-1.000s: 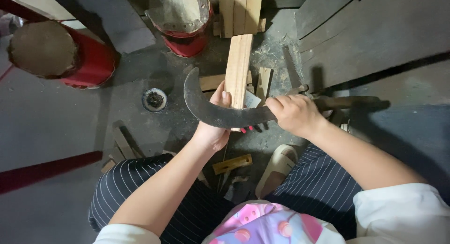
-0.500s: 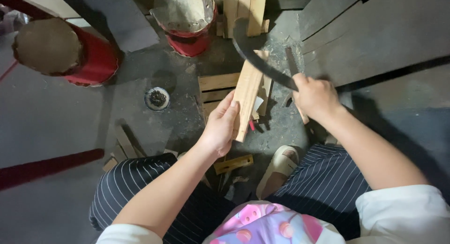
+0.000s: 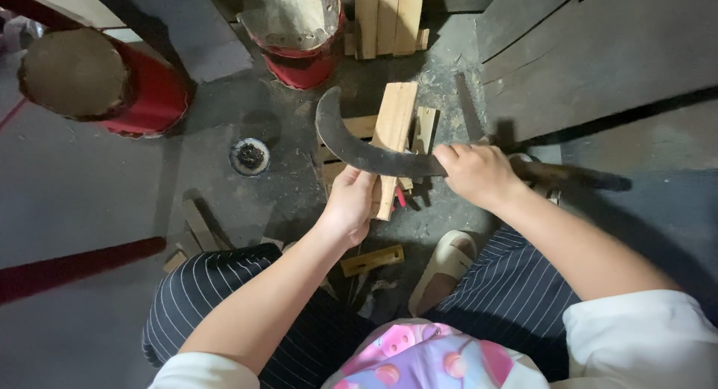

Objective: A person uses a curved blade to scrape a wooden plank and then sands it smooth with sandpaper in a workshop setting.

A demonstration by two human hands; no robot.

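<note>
Left hand is wrapped around the lower end of a pale wooden slat, fingers closed on it, holding it upright and a touch tilted over the dark floor. Right hand is clenched tight on the handle end of a curved sickle-like blade, and that dark blade lies right across the face of the slat, its hooked tip curling up to the left. Closest to the camera, striped trousers and a pale sandal, with a short offcut lying between the knees. Left of the slat, a small round drain in the floor. Further out, a red drum stands past the slat, a stack of planks just beside it, and another red drum lies off to the far left.
</note>
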